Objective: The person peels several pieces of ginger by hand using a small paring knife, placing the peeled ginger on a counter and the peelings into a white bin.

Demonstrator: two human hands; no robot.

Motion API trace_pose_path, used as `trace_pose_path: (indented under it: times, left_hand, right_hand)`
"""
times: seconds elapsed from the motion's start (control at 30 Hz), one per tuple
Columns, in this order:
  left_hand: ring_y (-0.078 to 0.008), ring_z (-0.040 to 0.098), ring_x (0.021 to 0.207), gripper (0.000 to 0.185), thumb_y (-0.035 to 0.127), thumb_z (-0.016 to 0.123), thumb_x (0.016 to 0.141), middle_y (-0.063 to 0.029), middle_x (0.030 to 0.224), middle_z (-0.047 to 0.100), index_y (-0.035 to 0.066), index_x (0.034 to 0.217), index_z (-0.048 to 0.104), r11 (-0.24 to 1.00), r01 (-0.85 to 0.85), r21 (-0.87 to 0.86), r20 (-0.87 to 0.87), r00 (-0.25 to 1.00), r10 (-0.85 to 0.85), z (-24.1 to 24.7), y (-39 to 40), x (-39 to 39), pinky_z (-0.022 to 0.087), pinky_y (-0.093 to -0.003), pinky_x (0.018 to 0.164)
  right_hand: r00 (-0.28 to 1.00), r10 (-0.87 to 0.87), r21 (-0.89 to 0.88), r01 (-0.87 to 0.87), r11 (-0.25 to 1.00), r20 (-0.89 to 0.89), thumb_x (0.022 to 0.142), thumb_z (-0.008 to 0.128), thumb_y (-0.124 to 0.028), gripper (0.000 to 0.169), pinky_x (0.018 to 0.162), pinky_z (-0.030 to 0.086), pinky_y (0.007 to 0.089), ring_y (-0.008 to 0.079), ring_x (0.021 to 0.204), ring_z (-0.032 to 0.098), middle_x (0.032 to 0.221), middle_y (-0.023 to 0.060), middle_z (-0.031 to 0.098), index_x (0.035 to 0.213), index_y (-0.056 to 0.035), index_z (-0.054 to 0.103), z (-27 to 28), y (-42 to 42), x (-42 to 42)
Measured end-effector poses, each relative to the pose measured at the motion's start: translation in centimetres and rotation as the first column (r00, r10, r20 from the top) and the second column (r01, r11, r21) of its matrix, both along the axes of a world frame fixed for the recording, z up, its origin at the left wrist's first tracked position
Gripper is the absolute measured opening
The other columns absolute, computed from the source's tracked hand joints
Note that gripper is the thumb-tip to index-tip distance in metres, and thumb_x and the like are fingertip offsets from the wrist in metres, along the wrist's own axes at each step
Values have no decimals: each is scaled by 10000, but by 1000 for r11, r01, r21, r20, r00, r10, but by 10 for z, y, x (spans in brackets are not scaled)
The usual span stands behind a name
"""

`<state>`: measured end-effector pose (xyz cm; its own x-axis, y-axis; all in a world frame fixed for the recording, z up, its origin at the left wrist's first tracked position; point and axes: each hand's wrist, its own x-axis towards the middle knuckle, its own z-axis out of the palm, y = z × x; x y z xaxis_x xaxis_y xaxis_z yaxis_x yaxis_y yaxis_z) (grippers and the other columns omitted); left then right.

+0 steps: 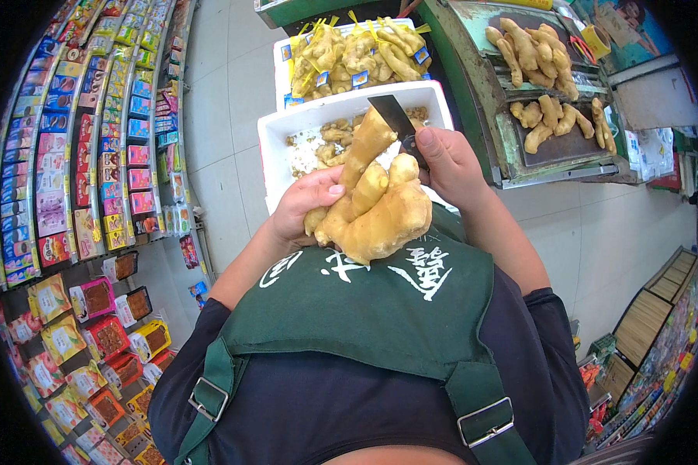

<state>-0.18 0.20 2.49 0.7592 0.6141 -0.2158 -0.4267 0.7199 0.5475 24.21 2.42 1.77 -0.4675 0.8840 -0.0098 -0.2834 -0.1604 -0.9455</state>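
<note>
A large, branching ginger root [378,215] is held close in front of my green apron [360,314]. My left hand [305,203] grips it from the left side, with the thumb lying across the lower branches. In my right hand [451,165] is a knife with a dark, broad blade [394,114]; the blade points up and left, beside the top of the tallest branch. Whether its edge touches the root cannot be told. Below the root stands a white foam box [276,154] with ginger trimmings [331,136] at its bottom, partly hidden by the root and my hands.
Behind it, a second foam box [280,64] holds ginger tied with yellow straps [355,55] and tags. Loose ginger roots [532,52] lie on a worn green stand [471,75] at right, near red-handled scissors [583,49]. Shelves of packaged snacks [93,133] line the left.
</note>
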Motion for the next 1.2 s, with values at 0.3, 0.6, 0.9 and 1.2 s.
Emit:
trace_pose_path:
  times: [0.3,0.6,0.9,1.2]
  left_hand:
    - [-278,578,1169,609,214,539,913,-230,1320,508,-101,1388,326,1000,-4,-7,3,1000,4,1,-1,0,479,-357,988]
    - [-289,613,1121,674,264,558,857,-256,1269,553,-132,1363,355,1000,-9,-24,-119,993,6,8,-1,8,495,-353,967]
    - [-229,626,492,529,241,467,927,-228,965,641,-40,1366,376,975,-222,3,-106,970,221,2,5,-7,475,-245,359]
    - [-130,553,1033,307,154,575,935,-61,1082,576,0,1192,509,942,-37,334,-479,854,203,2,10,3,447,-285,921]
  right_hand:
    - [980,114,-29,-111,993,164,1040,385,-428,521,446,258,207,34,487,340,560,-47,425,687,-68,518,12,3,13]
    - [949,180,15,-190,982,259,1045,390,-385,551,433,242,229,46,468,299,520,-47,387,590,-79,445,19,8,37]
    - [881,13,-110,45,993,473,1010,470,-409,481,442,260,217,42,503,340,569,-43,441,667,-77,527,-10,-4,89]
    - [932,-130,69,113,991,338,878,696,-348,385,736,444,236,78,814,553,850,4,627,1028,4,657,14,20,24]
